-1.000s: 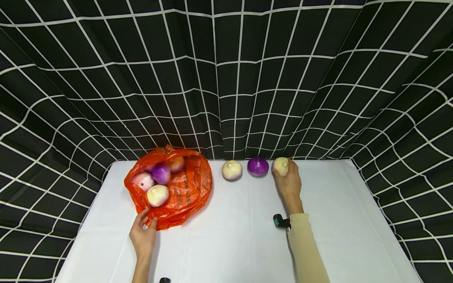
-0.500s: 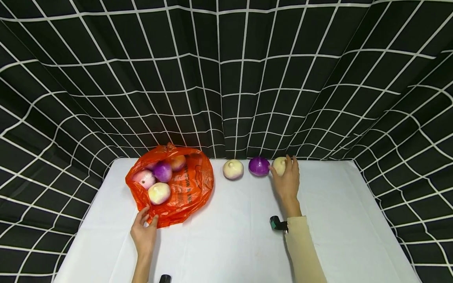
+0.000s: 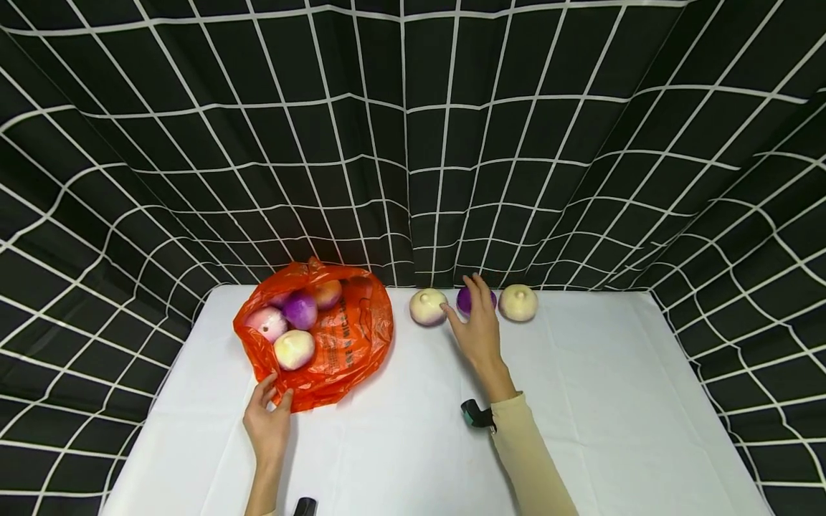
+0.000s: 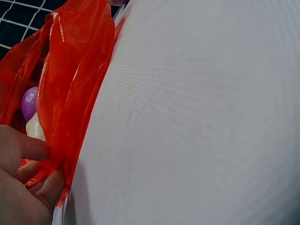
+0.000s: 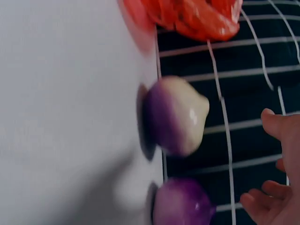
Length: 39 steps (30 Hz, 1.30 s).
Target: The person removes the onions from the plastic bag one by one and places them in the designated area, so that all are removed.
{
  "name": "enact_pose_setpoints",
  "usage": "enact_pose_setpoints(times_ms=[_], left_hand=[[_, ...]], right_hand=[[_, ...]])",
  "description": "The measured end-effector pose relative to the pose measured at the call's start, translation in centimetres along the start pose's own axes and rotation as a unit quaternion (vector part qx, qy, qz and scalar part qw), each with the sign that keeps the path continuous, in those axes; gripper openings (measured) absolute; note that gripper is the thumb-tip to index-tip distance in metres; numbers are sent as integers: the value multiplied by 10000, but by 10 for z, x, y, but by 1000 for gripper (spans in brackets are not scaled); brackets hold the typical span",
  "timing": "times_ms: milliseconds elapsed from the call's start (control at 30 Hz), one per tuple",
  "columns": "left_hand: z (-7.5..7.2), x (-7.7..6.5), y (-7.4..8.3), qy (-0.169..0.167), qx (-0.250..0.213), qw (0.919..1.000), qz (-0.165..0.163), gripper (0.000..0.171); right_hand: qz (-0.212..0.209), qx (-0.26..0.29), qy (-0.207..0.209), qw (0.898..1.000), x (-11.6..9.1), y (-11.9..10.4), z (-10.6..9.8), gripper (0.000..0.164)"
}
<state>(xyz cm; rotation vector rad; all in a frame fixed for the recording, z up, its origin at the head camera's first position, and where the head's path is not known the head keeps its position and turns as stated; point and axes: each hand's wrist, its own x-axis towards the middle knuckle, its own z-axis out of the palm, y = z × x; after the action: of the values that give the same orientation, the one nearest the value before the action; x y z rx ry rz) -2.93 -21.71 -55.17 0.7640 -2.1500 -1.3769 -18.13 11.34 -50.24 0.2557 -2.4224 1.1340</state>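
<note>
Two small black cameras come nearest: one at the bottom edge, the other at the cuff of a beige sleeve. The left hand pinches the near left edge of an orange bag between thumb and fingers. The right hand has its fingers apart, thumb held well out to the side — it grips nothing, and the right wrist view shows it clear of the bulbs.

The bag lies on the white table, its mouth turned toward the person, dark print on its inside. In it, nearest, sits a pale bulb; behind come a pink bulb, a violet bulb and an orange-tinged bulb.

Along the far edge three more stand in a row — a cream bulb just beside the right thumb, a purple bulb partly hidden by the right fingers, and a yellowish bulb. Beyond hangs a black curtain with white grid lines.
</note>
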Motion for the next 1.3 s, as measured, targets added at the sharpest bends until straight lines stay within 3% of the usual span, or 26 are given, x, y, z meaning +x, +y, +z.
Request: enact_pose_setpoints(times_ms=[367,800,1067,1300], left_hand=[[-2,-1,0,57,65,9999,-128,37],[-1,0,-4,23,32,10000,-22,36],[2,0,-3,89,64,9999,115,36],[2,1,-1,70,51,9999,113,37]], right_hand=[[-534,187,-618,9965,2,-48,33,73],[-1299,240,-1363,9818,-10,-105,88,79],[-1311,-388,-2092,9683,-34,-122,115,82],[-1153,-648,-2074,9693,-48,-138,139,86]])
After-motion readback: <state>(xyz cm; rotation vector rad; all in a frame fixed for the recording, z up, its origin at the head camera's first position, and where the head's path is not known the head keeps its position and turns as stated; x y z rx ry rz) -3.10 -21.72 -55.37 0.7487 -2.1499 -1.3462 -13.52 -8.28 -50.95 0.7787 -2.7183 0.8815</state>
